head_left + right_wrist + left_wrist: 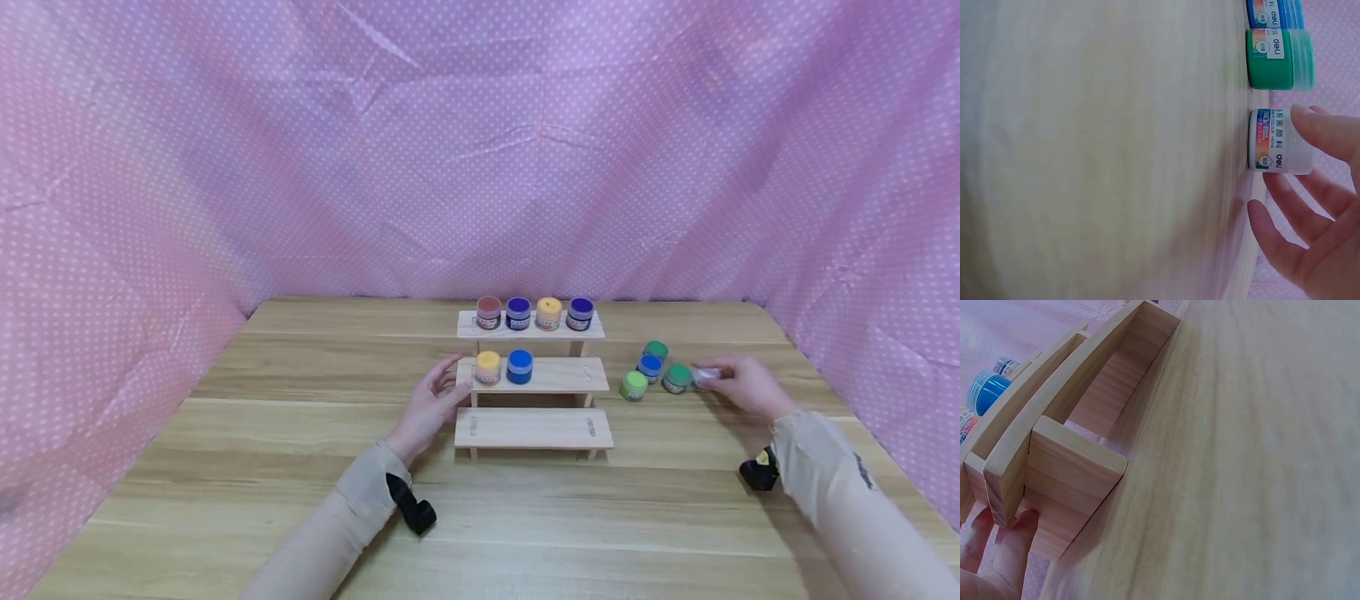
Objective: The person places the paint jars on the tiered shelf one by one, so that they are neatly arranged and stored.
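A pale wooden three-step display stand (532, 427) holds several small paint jars. My left hand (426, 408) is at the stand's left end beside the middle step, its fingers loosely extended. In the left wrist view, fingertips (1021, 528) touch or nearly touch the end of a step. Over on the right, my right hand (742, 385) holds a white paint jar (1279, 142) that stands on the table, thumb on one side and fingers on the other. Beside that jar is a green paint jar (1272, 59).
On the top step stand a brown-red jar (489, 313), two purple jars and a light orange one. The middle step bears a yellow-orange jar (487, 367) and a blue jar (520, 367). Several green and blue jars (649, 367) cluster right of the stand. Pink dotted cloth (480, 167) surrounds the table.
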A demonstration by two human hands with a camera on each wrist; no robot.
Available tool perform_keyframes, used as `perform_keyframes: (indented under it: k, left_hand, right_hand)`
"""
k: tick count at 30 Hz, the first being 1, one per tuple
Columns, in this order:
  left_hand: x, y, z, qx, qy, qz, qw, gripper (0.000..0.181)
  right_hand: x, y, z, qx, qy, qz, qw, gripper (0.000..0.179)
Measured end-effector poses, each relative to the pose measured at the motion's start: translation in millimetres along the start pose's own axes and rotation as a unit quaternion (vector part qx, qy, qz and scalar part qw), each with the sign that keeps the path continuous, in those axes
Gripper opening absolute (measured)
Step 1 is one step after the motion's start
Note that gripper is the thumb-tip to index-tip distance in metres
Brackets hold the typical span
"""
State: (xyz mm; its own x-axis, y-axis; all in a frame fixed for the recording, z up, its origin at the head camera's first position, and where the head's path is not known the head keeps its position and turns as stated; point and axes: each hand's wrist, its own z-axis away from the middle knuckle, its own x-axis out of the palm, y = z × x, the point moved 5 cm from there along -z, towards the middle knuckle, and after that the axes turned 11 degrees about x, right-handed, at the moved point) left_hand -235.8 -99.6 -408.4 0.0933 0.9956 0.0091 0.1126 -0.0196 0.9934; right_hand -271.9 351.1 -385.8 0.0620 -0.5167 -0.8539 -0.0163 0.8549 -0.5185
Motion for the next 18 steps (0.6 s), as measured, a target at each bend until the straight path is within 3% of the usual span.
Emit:
perform_keyframes:
  k: [7, 18]
  left_hand:
    - [0.2, -0.5, -1.2, 0.003, -0.007, 0.008, 0.9999, 0.061]
    - [-0.1, -0.4, -1.2, 0.002, -0.008, -0.004, 1.0000, 0.059]
  right_hand:
    - [1.8, 7.6, 5.0, 0.056, -0.044, -0.041, 0.9966, 0.053]
    - [0.3, 6.6, 9.3, 0.048, -0.031, -0.030, 0.9979, 0.052]
